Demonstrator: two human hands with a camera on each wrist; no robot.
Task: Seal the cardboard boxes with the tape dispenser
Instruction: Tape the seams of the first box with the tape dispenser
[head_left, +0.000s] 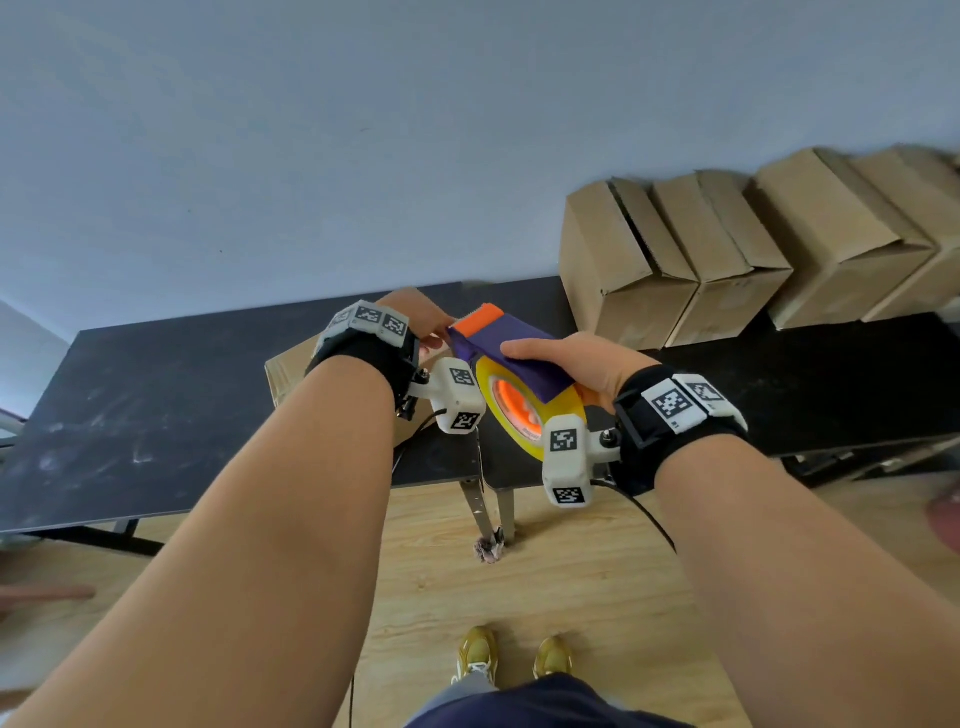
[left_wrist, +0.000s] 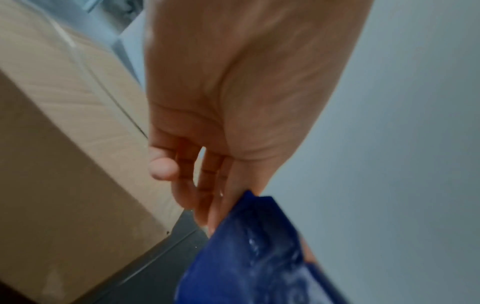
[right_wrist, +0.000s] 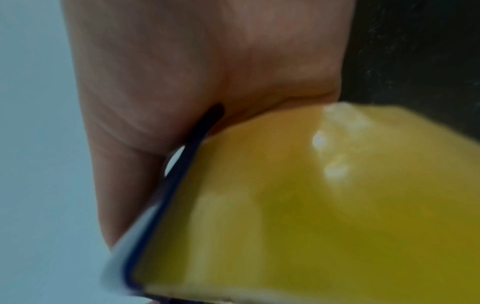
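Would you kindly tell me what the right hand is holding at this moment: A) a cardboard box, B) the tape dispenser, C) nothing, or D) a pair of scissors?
B: the right hand grips the tape dispenser above the table.

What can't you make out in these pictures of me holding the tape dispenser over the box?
- Left hand fingertips: head view, hidden behind the tape dispenser.
- Loose tape end: wrist views too blurred.
- Cardboard box top seam: head view, covered by the left forearm.
- Right hand fingers: right wrist view, blocked by the yellow tape roll.
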